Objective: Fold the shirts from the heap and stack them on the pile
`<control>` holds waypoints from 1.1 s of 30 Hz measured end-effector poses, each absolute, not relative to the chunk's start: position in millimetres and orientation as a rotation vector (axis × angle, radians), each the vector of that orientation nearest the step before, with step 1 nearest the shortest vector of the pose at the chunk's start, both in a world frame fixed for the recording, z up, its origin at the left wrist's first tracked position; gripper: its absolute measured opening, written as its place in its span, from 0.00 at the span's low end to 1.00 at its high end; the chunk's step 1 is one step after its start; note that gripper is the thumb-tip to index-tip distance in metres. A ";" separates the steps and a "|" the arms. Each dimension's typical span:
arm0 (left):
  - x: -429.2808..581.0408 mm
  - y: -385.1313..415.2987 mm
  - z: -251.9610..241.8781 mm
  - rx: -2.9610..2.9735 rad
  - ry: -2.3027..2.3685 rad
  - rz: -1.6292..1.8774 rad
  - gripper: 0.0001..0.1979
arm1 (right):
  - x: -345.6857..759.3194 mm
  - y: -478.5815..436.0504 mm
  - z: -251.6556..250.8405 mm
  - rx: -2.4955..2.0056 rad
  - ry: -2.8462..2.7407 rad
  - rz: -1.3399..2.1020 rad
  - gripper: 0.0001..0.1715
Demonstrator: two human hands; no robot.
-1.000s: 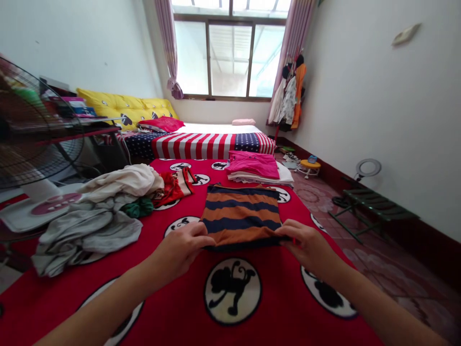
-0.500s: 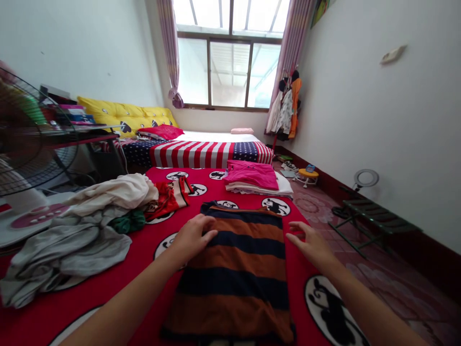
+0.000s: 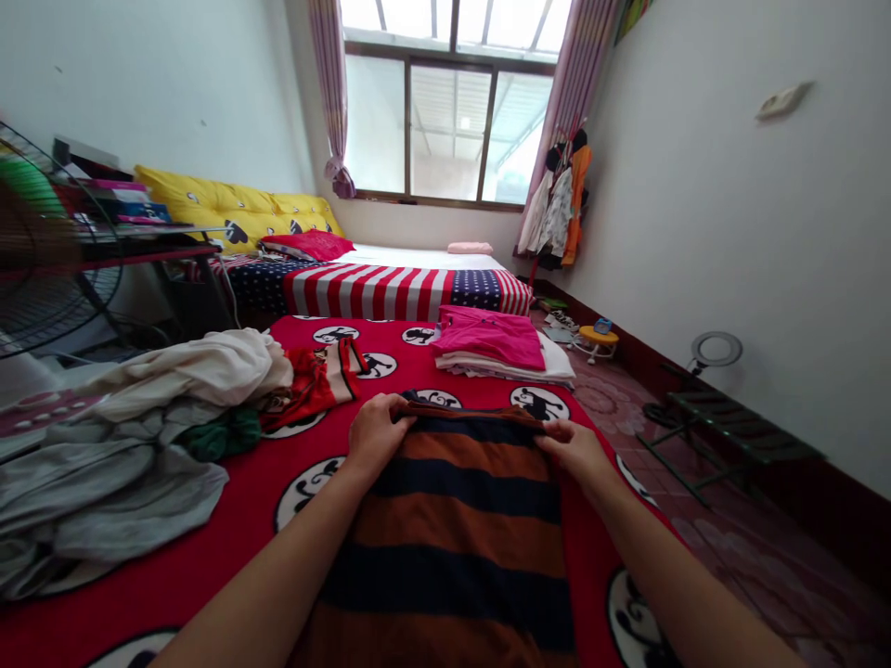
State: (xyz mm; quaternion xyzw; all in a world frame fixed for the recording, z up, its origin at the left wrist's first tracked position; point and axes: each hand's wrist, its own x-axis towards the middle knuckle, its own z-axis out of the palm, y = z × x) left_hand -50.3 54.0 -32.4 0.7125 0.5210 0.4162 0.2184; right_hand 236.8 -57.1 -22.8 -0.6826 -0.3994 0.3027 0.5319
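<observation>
A brown and navy striped garment (image 3: 463, 520) lies spread on a red blanket (image 3: 251, 566) printed with black-and-white figures. My left hand (image 3: 380, 431) pinches its far left corner, fingers closed on the cloth. At the far right corner my right hand (image 3: 574, 450) grips the same edge between thumb and fingers. The far edge is drawn fairly straight between both hands. Just beyond it sits a folded stack with a bright pink garment (image 3: 491, 336) on top.
To the left are a heap of grey and cream clothes (image 3: 160, 445), a red patterned cloth (image 3: 316, 376) and a fan (image 3: 48, 250). A bed with a striped cover (image 3: 368, 292) stands behind. On the right floor are a green folding stool (image 3: 744, 422) and a ring light (image 3: 716, 349).
Both hands, open beside the striped garment before, have moved forward and closed on its far corners. Its far edge is now pulled straighter. The view has shifted slightly.
</observation>
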 end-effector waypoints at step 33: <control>-32.4 20.5 -15.3 2.425 1.183 0.880 0.13 | 206.5 -20.7 -31.4 -1.615 -1.655 0.058 0.12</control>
